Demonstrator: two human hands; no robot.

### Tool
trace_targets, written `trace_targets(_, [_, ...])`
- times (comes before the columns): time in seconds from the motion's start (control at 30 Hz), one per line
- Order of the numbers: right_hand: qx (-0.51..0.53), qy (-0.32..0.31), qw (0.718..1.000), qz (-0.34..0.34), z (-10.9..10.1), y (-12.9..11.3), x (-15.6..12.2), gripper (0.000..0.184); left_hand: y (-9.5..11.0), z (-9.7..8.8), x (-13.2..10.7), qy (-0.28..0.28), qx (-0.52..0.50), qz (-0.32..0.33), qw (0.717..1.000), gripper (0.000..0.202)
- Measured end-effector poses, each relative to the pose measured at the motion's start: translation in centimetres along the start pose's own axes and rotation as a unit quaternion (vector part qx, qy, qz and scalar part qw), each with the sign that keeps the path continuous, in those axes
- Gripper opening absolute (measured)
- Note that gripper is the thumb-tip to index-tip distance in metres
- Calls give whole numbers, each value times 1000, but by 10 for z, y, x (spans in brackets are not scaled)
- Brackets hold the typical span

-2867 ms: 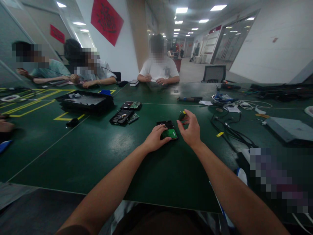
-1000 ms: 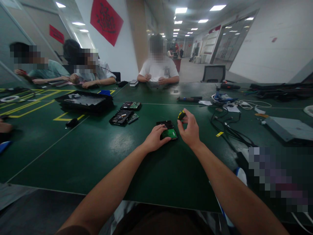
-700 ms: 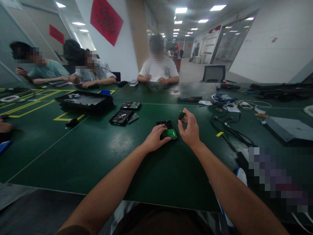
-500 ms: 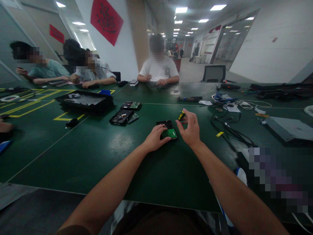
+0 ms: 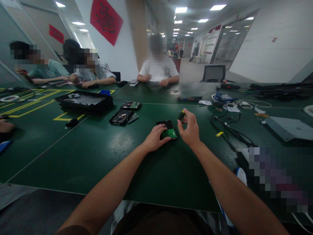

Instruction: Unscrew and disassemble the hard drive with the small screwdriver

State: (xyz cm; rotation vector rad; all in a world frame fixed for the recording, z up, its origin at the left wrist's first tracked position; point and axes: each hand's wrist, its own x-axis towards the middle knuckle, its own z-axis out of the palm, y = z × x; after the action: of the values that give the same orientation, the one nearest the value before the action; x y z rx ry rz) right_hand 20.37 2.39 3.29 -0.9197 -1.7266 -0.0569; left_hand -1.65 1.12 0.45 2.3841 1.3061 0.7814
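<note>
A hard drive [image 5: 169, 133] with a green circuit board and black casing lies on the dark green table in front of me. My left hand [image 5: 156, 137] holds it from the left, thumb along the near edge and fingers over the far part, covering some of it. Just right of the drive, my right hand [image 5: 189, 126] pinches a short screwdriver [image 5: 181, 115] with a black and yellow handle between thumb and fingers. The handle tilts upward. I cannot make out the screwdriver's tip or whether it touches the drive.
Two more drives, one dark and opened [image 5: 119, 117] and one with a board [image 5: 131, 105], lie left of centre beside a loose part [image 5: 133, 118]. Behind them stands a black tray [image 5: 83, 101]. Cables [image 5: 227, 129] and a grey metal box [image 5: 290, 128] lie right. A person [image 5: 158, 70] sits opposite.
The screwdriver's handle has turned in my right fingers, with less yellow showing. My right hand has shifted very slightly; the left hand and the drive have stayed put.
</note>
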Motion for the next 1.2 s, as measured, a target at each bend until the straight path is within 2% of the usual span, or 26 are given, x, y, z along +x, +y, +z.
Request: trace_targets(1.2, [-18,5,1000,-1,1,2,0,63,-2,3,0,11,-3,5,1000,60])
